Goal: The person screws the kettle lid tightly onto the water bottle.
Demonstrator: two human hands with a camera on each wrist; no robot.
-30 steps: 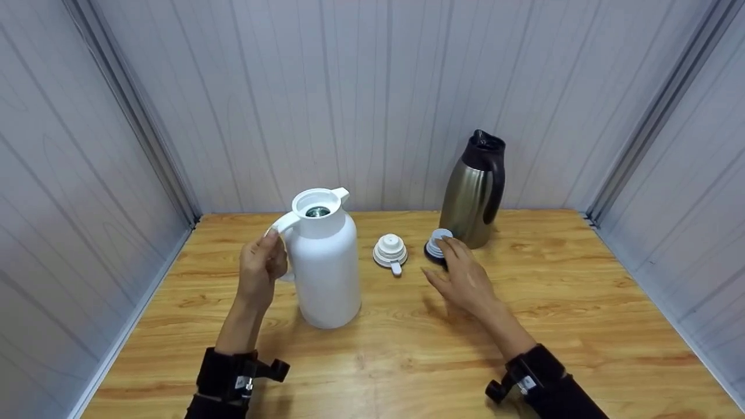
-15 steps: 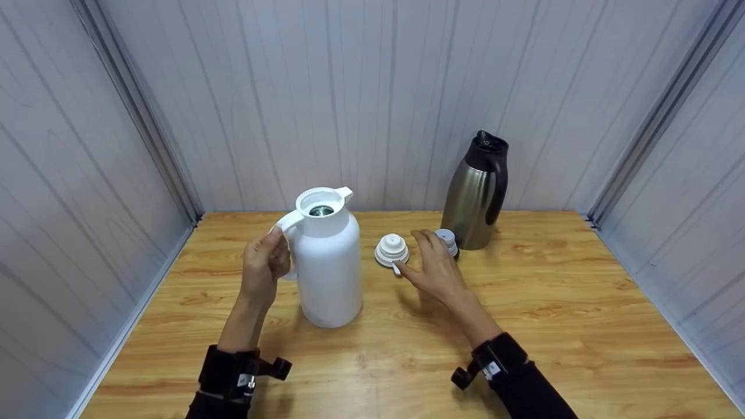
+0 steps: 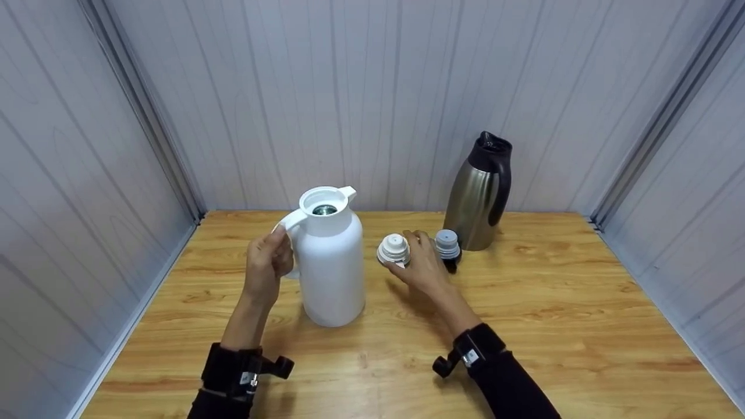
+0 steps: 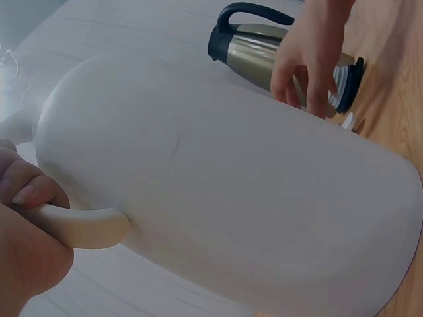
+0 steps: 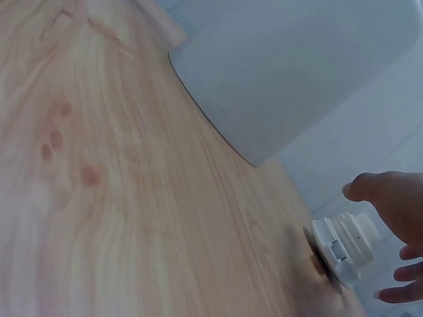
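My left hand (image 3: 266, 263) grips the handle (image 4: 86, 226) of a white jug (image 3: 332, 273) that stands upright with its mouth uncovered. In the left wrist view the fingers of the left hand (image 4: 26, 224) curl round that handle. A white lid (image 3: 393, 249) lies on the table just right of the jug. My right hand (image 3: 416, 261) hovers at this lid with thumb and fingers spread round it. In the right wrist view a small gap shows between the lid (image 5: 340, 251) and the right hand (image 5: 391, 214).
A grey-topped dark lid (image 3: 447, 244) stands just right of my right hand. Behind it a steel jug with a black handle (image 3: 477, 198) stands near the back wall. The wooden table (image 3: 553, 302) is closed in by grey panel walls on three sides.
My right hand has moved left, from the grey-topped lid to the white lid. The left hand has stayed on the white jug's handle.
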